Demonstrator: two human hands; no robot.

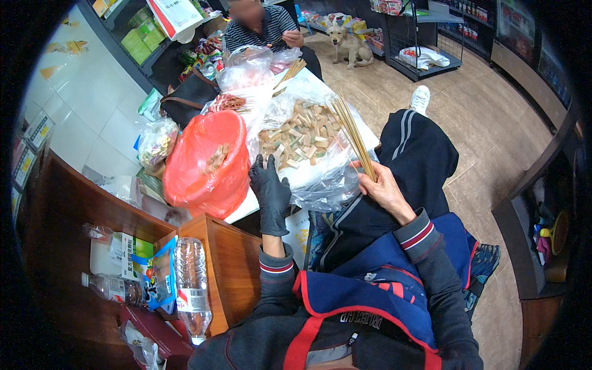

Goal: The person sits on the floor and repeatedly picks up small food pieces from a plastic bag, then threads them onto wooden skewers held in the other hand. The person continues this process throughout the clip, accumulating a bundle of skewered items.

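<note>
My left hand [270, 199] wears a black glove and is at the table edge, between the red plastic bag and the food pieces. Its thumb and fingers are apart, and I see nothing clearly held. A bundle of thin bamboo skewers [352, 134] rises from my bare right hand [385, 187], with a single skewer angled off near the fingertips. Many pale, flat food pieces [305, 132], some greenish, lie on clear plastic sheeting [319, 187] ahead of my hands. The red plastic bag [203, 180] lines a basin-like shape and contains a small cluster of similar pieces [216, 159].
Across the white table [243, 213] sits a person [263, 27]. More skewers [291, 74], skewered meat [226, 102] and a filled plastic bag [245, 69] lie toward them. A wooden cabinet [231, 268] with bottles stands left. A dog [349, 48] sits on the floor beyond.
</note>
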